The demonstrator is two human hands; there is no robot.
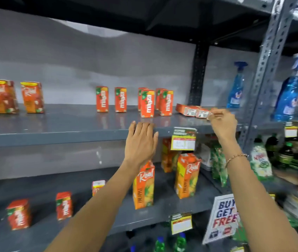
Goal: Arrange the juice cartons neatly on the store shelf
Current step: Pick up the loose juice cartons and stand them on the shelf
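Small orange juice cartons [147, 103] stand upright along the grey upper shelf [71, 135]. At the shelf's right end two cartons lie flat [192, 110]. My right hand [221, 122] pinches the near end of the lying cartons with its fingertips. My left hand [141, 142] is open, fingers together, resting against the shelf's front edge just below the upright cartons. Two larger Real cartons [32, 97] stand at the far left of the same shelf.
On the lower shelf [108, 220] stand tall pineapple cartons [143, 188] and small orange cartons [63, 206]. Price tags [183, 139] hang from the shelf edges. Blue spray bottles [236, 88] and a perforated metal upright [266, 70] stand to the right. A promo sign [222, 219] leans below.
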